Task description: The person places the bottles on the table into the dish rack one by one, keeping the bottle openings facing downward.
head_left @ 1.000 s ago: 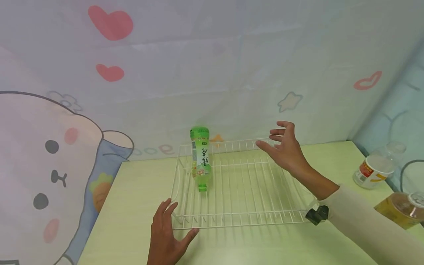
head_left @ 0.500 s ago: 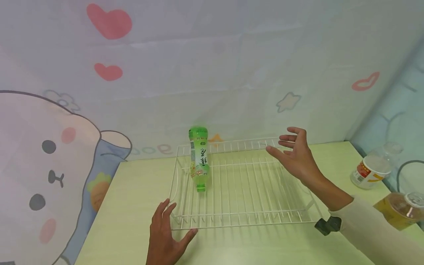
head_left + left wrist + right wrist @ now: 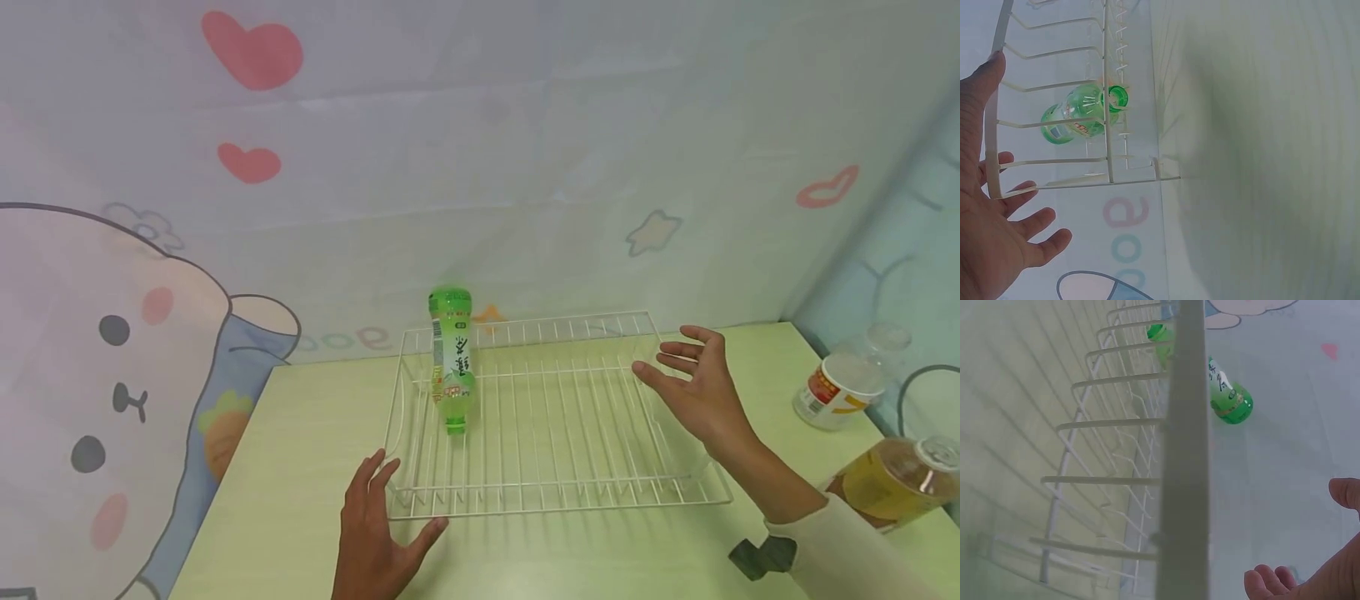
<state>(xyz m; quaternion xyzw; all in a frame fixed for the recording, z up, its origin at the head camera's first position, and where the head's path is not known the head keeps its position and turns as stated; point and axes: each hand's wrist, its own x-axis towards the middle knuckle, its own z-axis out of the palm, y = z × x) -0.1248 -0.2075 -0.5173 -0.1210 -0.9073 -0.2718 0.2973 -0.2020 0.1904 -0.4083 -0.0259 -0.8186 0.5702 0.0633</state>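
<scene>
A green tea bottle lies tilted in the left part of a white wire rack, base up over the back rail and cap toward the front. My left hand is at the rack's front left corner, fingers spread. In the left wrist view its thumb touches the rim, while the fingers spread around the corner. At the rack's right side hovers my right hand, fingers loosely bent, holding nothing. The right wrist view shows the rack's rim close up, with the right hand's fingertips apart from it.
On the right of the pale green table stand a clear bottle with a white and red label and an amber drink bottle, partly behind the right sleeve. A printed cloth hangs behind the table.
My right hand has moved right and down, from over the rack's back right corner to beside its right side. The left hand, rack and green bottle stay where they were.
</scene>
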